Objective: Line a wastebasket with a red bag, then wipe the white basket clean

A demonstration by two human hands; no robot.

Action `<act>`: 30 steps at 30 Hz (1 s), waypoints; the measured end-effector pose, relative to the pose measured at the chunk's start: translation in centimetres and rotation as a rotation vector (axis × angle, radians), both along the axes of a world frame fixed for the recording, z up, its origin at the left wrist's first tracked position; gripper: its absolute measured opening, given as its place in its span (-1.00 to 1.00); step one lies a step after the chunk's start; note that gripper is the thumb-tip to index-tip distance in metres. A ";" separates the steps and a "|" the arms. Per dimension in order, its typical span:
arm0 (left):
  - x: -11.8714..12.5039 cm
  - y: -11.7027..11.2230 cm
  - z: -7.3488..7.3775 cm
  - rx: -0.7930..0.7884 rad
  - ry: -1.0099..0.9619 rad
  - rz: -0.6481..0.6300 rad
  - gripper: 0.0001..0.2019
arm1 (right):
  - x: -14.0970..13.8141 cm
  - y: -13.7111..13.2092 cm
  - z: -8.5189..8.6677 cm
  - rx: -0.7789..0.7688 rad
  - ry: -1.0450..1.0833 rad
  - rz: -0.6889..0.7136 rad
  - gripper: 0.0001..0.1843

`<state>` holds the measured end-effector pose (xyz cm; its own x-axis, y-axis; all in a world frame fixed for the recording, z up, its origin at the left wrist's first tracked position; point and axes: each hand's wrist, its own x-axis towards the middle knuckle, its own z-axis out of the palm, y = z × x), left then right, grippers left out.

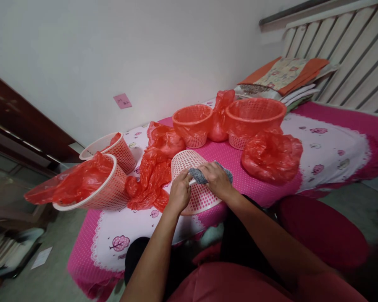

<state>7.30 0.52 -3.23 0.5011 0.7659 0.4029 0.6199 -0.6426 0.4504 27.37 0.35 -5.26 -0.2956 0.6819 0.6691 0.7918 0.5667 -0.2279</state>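
A white perforated plastic basket (pixel 187 159) lies tipped on its side at the near edge of the bed, its open mouth facing me. My right hand (pixel 216 178) grips a grey cloth (pixel 198 175) and presses it over the basket's upper rim. On the left of that rim, my left hand (pixel 180 191) is closed, its fingertips beside the cloth's end; the exact grip is partly hidden. Just left of the basket lies a crumpled red plastic bag (pixel 151 178).
Two baskets with red bags, one nearer (pixel 113 205) and one behind (pixel 127 153), are tipped at left. Two red-lined baskets (pixel 197 141) (pixel 237 142) stand upright at back. A bunched red bag (pixel 271 157) lies right. A dark red stool (pixel 323 230) is beside the bed.
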 end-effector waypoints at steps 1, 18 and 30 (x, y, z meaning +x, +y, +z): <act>-0.1 0.1 -0.2 -0.003 0.004 0.006 -0.38 | 0.2 0.2 -0.3 0.006 0.005 -0.015 -0.65; -0.8 0.6 -1.4 -0.026 0.009 0.090 -0.27 | 3.8 1.0 -5.9 0.073 0.323 -0.160 -0.79; -1.2 0.7 -1.3 -0.045 0.005 0.098 -0.29 | 5.0 0.7 -12.0 -0.213 0.708 -0.343 -0.69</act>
<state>6.07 1.23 -4.57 0.4246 0.8286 0.3648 0.6815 -0.5578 0.4738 32.38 1.07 -17.29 0.3968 0.7914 0.4651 0.5415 0.2074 -0.8147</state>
